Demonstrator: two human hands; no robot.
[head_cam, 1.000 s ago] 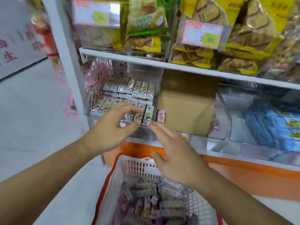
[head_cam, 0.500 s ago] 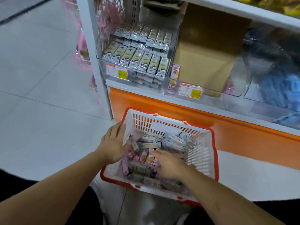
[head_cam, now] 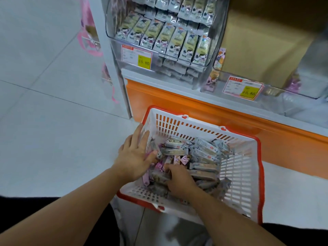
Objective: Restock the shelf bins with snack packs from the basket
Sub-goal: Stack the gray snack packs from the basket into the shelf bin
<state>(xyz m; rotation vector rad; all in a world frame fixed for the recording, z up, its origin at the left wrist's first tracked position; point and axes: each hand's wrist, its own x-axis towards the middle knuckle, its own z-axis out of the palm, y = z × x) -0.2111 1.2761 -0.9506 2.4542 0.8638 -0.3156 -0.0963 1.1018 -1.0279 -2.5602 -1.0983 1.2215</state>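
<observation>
A white basket with a red rim [head_cam: 239, 176] stands on the floor below the shelf, holding several silver and pink snack packs [head_cam: 202, 153]. My left hand [head_cam: 134, 155] lies with straight fingers over the basket's left wall, fingertips at the packs. My right hand [head_cam: 179, 180] is down among the packs with its fingers curled round some of them. Above, a clear shelf bin [head_cam: 159, 32] holds rows of upright cream-and-silver packs.
A second clear bin [head_cam: 236, 80] to the right holds a brown cardboard box [head_cam: 257, 41] and a few pink packs. Price tags hang on both bins. An orange shelf base [head_cam: 213, 112] runs behind the basket. Pale tiled floor lies to the left.
Both hands came down from the shelf bin into the basket. My right hand has dug in and curled round packs; my left hand stays at the basket's left side.
</observation>
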